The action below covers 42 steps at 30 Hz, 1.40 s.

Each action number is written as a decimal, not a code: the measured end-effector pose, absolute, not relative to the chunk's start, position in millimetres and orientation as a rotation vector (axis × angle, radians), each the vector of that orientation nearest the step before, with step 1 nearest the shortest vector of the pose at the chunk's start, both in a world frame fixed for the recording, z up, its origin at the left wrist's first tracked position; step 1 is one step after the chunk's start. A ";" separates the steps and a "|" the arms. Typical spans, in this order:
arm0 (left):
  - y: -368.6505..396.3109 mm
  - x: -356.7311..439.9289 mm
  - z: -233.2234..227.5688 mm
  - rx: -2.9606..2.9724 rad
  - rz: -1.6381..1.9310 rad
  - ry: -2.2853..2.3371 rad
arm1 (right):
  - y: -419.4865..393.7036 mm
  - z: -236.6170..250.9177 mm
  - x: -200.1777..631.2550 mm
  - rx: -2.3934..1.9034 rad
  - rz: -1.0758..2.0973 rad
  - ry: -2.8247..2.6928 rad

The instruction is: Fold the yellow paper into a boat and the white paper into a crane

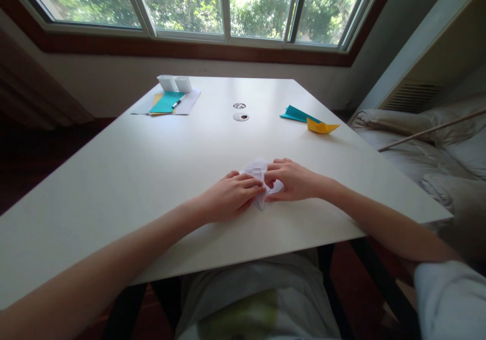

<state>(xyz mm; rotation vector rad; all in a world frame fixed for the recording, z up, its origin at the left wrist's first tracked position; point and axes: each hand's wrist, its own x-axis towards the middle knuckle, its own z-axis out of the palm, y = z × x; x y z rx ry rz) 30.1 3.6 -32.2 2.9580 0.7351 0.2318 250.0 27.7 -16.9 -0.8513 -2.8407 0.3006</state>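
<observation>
A folded piece of white paper (259, 166) lies on the white table near its front edge, partly covered by both hands. Across its left side rests my left hand (234, 194), palm down with the fingers stretched out flat. From the right, my right hand (290, 179) has its fingers curled and its thumb at the paper's right part, gripping it there. The fingertips of both hands are close together over the paper. Some of its folds are hidden beneath them.
Back left on the table (159, 162) are a teal paper sheet (165, 102), a marker (178, 102), other sheets and white boxes (174, 84). Two oval pieces (240, 117) lie mid-back. A teal folded paper (298, 113) and a yellow paper boat (321, 126) stand back right.
</observation>
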 end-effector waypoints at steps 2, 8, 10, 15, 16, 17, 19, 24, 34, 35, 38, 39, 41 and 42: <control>4.2 29.5 -32.5 2.967 0.237 0.734 | 34.8 -16.7 255.3 -0.812 0.318 -2.800; 4.1 29.5 -36.4 3.039 0.265 0.713 | 50.8 -30.2 262.8 -0.784 0.243 -2.831; 3.0 30.1 -36.9 3.082 0.289 0.689 | 52.8 -34.8 262.7 -0.786 0.294 -2.816; -3.4 32.6 -34.5 3.182 0.313 0.520 | 53.2 -37.0 260.9 -0.843 0.364 -2.770; -5.0 33.2 -33.7 3.193 0.305 0.503 | 52.9 -36.5 260.6 -0.849 0.360 -2.768; -6.2 33.7 -33.0 3.200 0.298 0.490 | 52.6 -35.9 260.4 -0.853 0.354 -2.768; -6.9 33.6 -32.0 3.195 0.299 0.485 | 52.0 -35.0 260.1 -0.858 0.329 -2.773; 6.3 24.4 -30.8 3.104 0.349 0.653 | 52.5 -33.9 261.9 -0.952 0.181 -2.750; 14.1 18.2 -27.7 2.924 0.367 1.170 | 54.3 -32.3 264.7 -0.999 0.135 -2.736; 13.3 19.4 -27.7 2.888 0.359 1.333 | 53.9 -32.3 264.2 -1.022 0.127 -2.733; 12.5 22.0 -26.7 2.794 0.250 1.688 | 52.0 -33.9 261.3 -1.089 0.119 -2.700; 12.6 22.7 -26.2 2.788 0.211 1.732 | 51.1 -34.6 259.8 -1.114 0.125 -2.680; 12.8 23.8 -25.1 2.808 0.187 1.750 | 48.9 -35.8 256.2 -1.170 0.129 -2.636; 13.0 24.2 -24.9 2.821 0.196 1.746 | 47.6 -36.0 254.2 -1.200 0.125 -2.616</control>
